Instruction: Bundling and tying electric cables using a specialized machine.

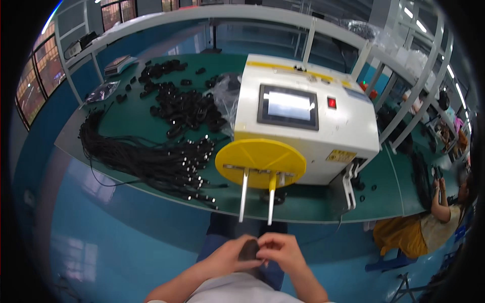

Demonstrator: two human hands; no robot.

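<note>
The fingers of my left hand (pixel 231 256) curl around a dark, rounded bundle (pixel 249 249), closed against it, and the fingers of my right hand (pixel 284 250) bend close together at its 3 o'clock edge; whether they pinch it, I cannot tell. The bundle sits between my two hands, in front of my body and short of the green tabletop (pixel 132 118). Straight up at 12 o'clock from it, two rods (pixel 243 197) stick out toward me from a yellow disc (pixel 268 151) on a white machine (pixel 348 123) with a lit screen (pixel 288 106). Between 10 and 11 o'clock, a sheaf of loose black cables (pixel 141 157) lies with its shiny ends toward the machine; at 11 o'clock, beyond it, small black pieces (pixel 187 107) are heaped beside a clear plastic bag (pixel 227 96). Between 2 and 3 o'clock, a co-worker (pixel 437 230) sits at the tabletop.
</note>
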